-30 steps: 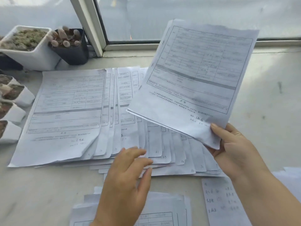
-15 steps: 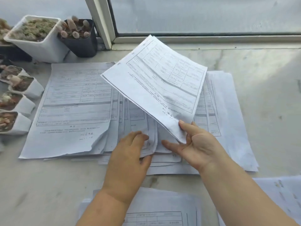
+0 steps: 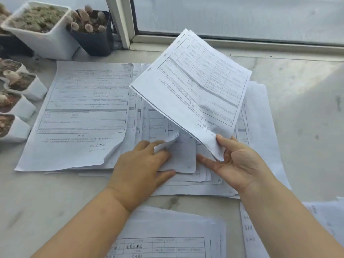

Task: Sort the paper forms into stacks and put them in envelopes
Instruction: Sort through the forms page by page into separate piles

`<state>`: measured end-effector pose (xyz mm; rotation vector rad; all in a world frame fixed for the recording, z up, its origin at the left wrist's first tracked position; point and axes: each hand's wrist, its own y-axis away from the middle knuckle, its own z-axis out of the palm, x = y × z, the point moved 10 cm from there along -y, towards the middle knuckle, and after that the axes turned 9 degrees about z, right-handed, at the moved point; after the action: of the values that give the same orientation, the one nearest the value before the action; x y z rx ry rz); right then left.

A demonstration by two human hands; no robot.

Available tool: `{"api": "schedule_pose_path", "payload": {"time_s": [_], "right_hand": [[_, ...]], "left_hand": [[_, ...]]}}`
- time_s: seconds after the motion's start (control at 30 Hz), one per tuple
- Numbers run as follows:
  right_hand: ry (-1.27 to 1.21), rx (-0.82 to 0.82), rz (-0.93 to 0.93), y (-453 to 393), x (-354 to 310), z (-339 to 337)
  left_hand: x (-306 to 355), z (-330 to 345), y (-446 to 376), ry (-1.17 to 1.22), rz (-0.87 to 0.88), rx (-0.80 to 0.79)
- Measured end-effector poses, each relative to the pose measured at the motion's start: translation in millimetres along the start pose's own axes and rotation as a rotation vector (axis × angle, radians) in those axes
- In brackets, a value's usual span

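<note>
lifted forms [image 3: 193, 94] — few printed sheets, tilted, raised above spread | fanned forms [image 3: 83, 116] — overlapping white pages flat on sill, one corner [image 3: 167, 143] curled up

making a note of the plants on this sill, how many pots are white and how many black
white pots: 5, one large at the back and four small down the left edge
black pots: 1, beside the large white one
total: 6
A dark shape at the far left edge may be another pot; cannot tell.
</note>
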<state>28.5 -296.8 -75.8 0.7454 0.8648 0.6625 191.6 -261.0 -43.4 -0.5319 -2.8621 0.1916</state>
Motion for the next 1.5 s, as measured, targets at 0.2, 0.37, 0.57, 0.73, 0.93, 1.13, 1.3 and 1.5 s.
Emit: {"api": "schedule_pose_path", "payload": {"time_s": [0.2, 0.37, 0.57, 0.73, 0.93, 1.13, 1.3, 1.5], "right_hand": [[-0.006, -0.002, 0.019, -6, 3, -2], [-0.002, -0.019, 0.030, -9, 6, -4], [0.004, -0.030, 0.023, -10, 5, -1], [0.008, -0.021, 0.018, -10, 4, -4], [-0.013, -0.009, -0.032, -3, -4, -7], [-0.001, -0.034, -0.004, -4, -3, 2], [0.001, -0.067, 0.036, -8, 6, 16], [-0.014, 0.006, -0.111, 5, -14, 7]], "left_hand": [[-11, -9, 3, 0.135, 0.016, 0.088], [-17, -21, 4, 0.293, -0.079, 0.252], [-1, -10, 1, 0.116, 0.040, 0.126], [-10, -10, 4, 0.211, -0.004, 0.188], [-31, -21, 13, 0.408, -0.341, 0.376], [-6, -18, 2, 0.182, -0.121, 0.188], [5, -15, 0, 0.114, -0.115, 0.139], [-14, -16, 14, -0.075, -0.259, 0.089]]}}
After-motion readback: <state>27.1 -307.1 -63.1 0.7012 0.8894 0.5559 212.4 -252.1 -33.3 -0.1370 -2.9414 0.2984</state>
